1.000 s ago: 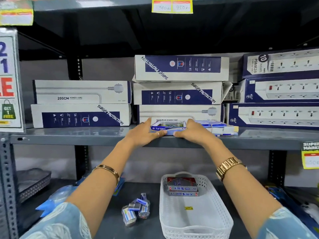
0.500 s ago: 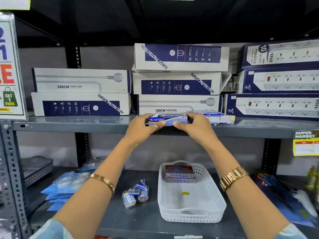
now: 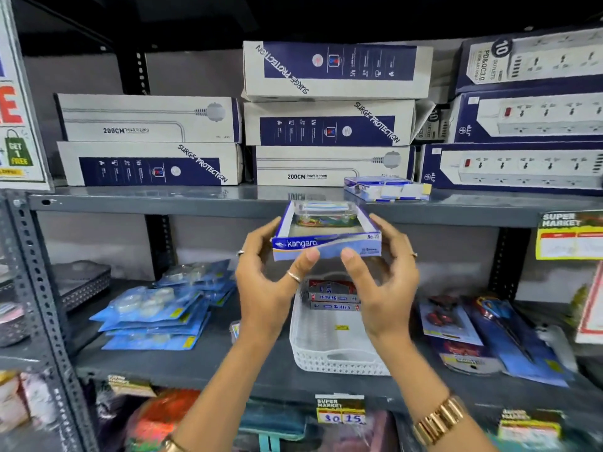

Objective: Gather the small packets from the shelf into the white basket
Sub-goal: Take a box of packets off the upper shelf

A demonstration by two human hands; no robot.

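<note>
Motion-blurred throughout; fine print mostly unreadable. Forearms cut off at bottom edge. Near-left corner of white basket (image 3: 339,360) hidden behind the wrists; far end covered by red-and-blue boxes (image 3: 332,296) stacked inside. Contents of Kangaro box (image 3: 326,233) hard to make out: clear plastic cover, coloured bits beneath. Held in mid-air, front of upper shelf edge (image 3: 163,203), directly above the basket. Long axis left-right, printed front face toward camera, open top up, roughly level. Left hand (image 3: 270,282) gripping left end, thumb on front lower edge. Right hand (image 3: 381,282) gripping right end, same thumb placement. More small packets (image 3: 386,189) remaining on upper shelf, just right of box.
</note>
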